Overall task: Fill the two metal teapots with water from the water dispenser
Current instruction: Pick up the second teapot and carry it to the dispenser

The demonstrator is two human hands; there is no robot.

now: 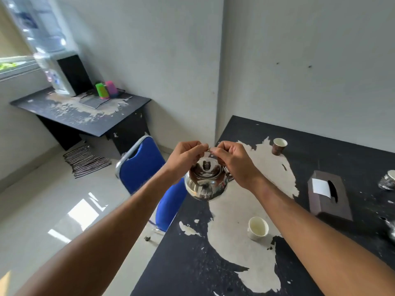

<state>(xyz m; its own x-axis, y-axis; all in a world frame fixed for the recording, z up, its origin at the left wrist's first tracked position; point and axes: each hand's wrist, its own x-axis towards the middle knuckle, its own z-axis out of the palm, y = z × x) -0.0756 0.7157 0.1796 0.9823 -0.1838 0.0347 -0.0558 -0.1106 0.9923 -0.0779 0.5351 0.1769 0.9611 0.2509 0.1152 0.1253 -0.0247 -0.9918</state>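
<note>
Peeling black counter (pixel 245 274) lower right; water dispenser (pixel 57 67) sits upper left, well apart. Both grips, left hand (pixel 184 159) and right hand (pixel 234 162), pinch the wire handle of the shiny round metal teapot (pixel 206 184) mid-frame, lid on, hanging level, probably for carrying.

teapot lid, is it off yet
No, the lid sits on the metal teapot, held up by both hands.

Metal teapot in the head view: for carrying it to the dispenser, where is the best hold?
The thin wire handle arched over the metal teapot, taken from above. Both the left hand and right hand already pinch it at its top, the pot hanging upright with lid on.
</note>
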